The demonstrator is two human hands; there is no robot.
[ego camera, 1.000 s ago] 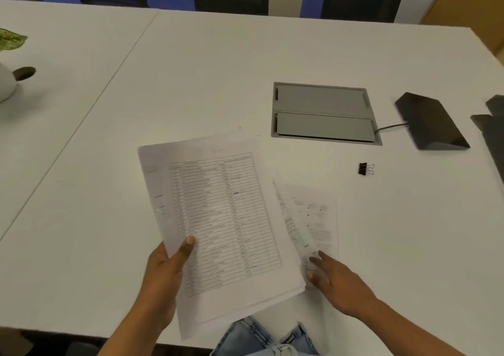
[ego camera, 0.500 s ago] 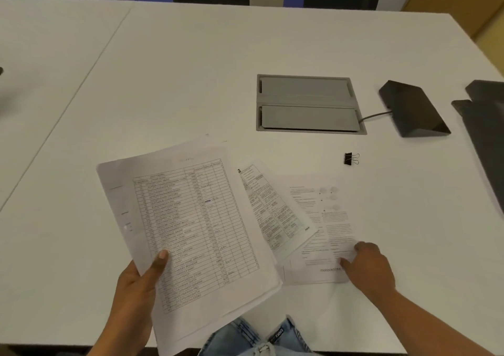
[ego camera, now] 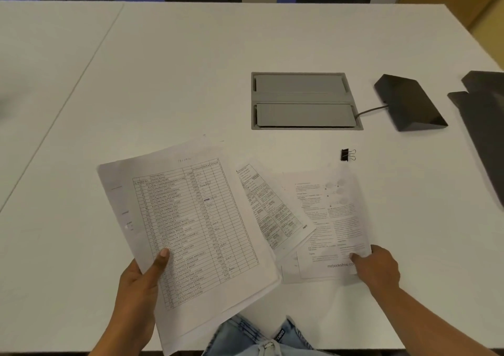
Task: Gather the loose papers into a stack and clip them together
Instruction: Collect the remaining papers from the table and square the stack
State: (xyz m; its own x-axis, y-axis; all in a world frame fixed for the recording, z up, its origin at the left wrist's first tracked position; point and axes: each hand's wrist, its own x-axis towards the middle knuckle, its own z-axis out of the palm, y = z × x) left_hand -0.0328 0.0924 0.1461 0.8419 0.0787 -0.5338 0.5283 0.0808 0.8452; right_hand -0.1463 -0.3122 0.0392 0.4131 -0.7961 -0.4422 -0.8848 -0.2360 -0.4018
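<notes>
My left hand (ego camera: 136,282) holds the table sheet (ego camera: 188,227) near its lower left corner, with the thumb pressed on top and the other fingers closed under the paper. There seem to be more sheets under it, and the bundle is lifted a little over the near edge of the white table (ego camera: 163,69). My right hand (ego camera: 377,267) pinches the lower right corner of the text page (ego camera: 327,219), which lies flat on the table. Between them lies the narrow form sheet (ego camera: 267,208), turned at an angle and partly covered by the table sheet. The binder clip (ego camera: 347,155) stands just beyond the top corner of the text page, apart from both hands.

I think these papers are very light and thin, so they bend and slide easily. It is better to take them at a corner or edge, and to tap the edges straight before the clip, whose spring is probably stiff.
</notes>
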